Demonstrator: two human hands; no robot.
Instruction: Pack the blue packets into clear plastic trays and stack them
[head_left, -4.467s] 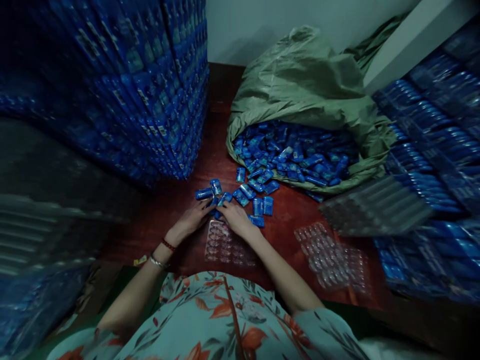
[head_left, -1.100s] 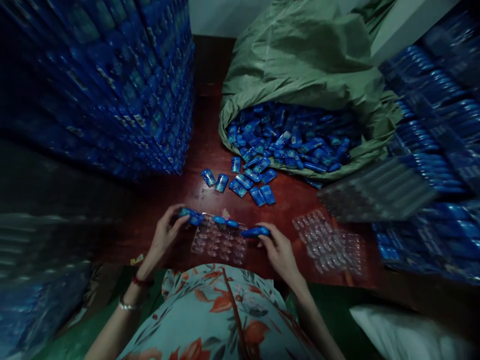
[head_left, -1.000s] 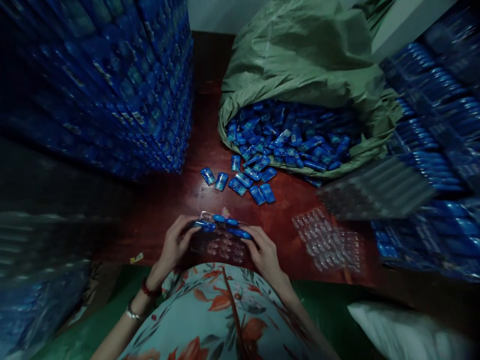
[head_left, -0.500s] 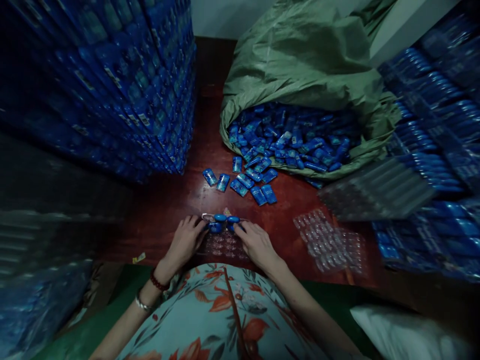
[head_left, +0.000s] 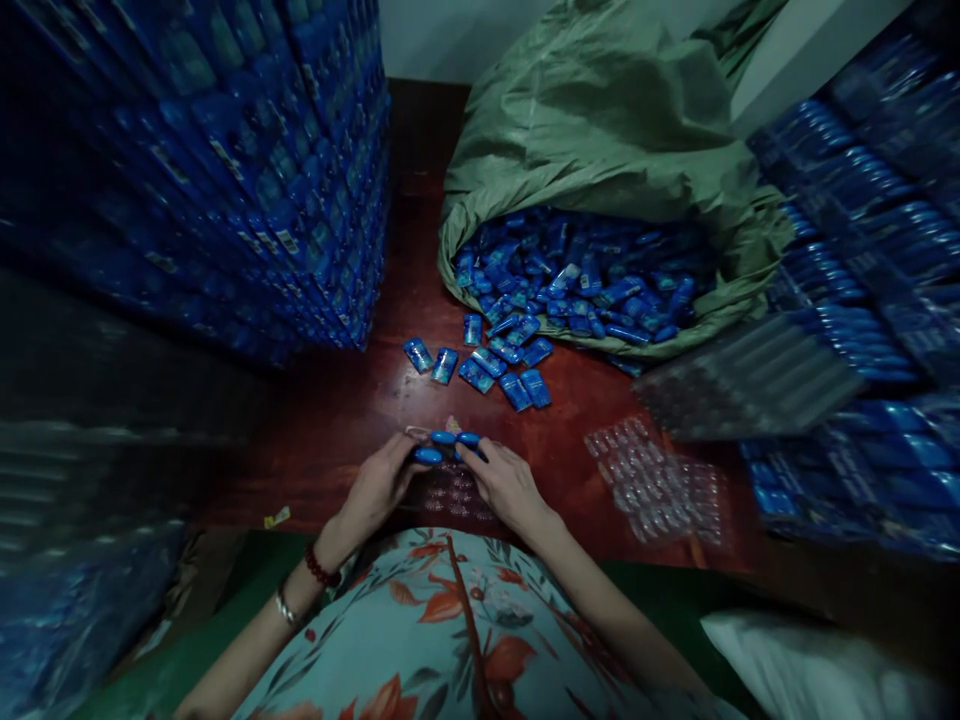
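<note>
A clear plastic tray with rounded cups lies before me near the table's front edge. My left hand has its fingers closed around a small blue pack above the tray's left side. On the right, my right hand pinches another small blue pack, mostly covered by its fingers. Two more blue packs stand on edge in the tray's far row, right beside my fingertips. Several loose blue packs with shiny wrapping lie farther out on the table.
A green sack full of blue packs opens toward me at the back. Tall stacks of packed blue goods rise at the left, with more at the right. Empty clear trays and a tilted tray stack lie right.
The left-hand blue pack has tipped to a flatter, edge-on position, and my left hand has shifted slightly over it. My right hand has barely moved; the loose packs lie as before.
</note>
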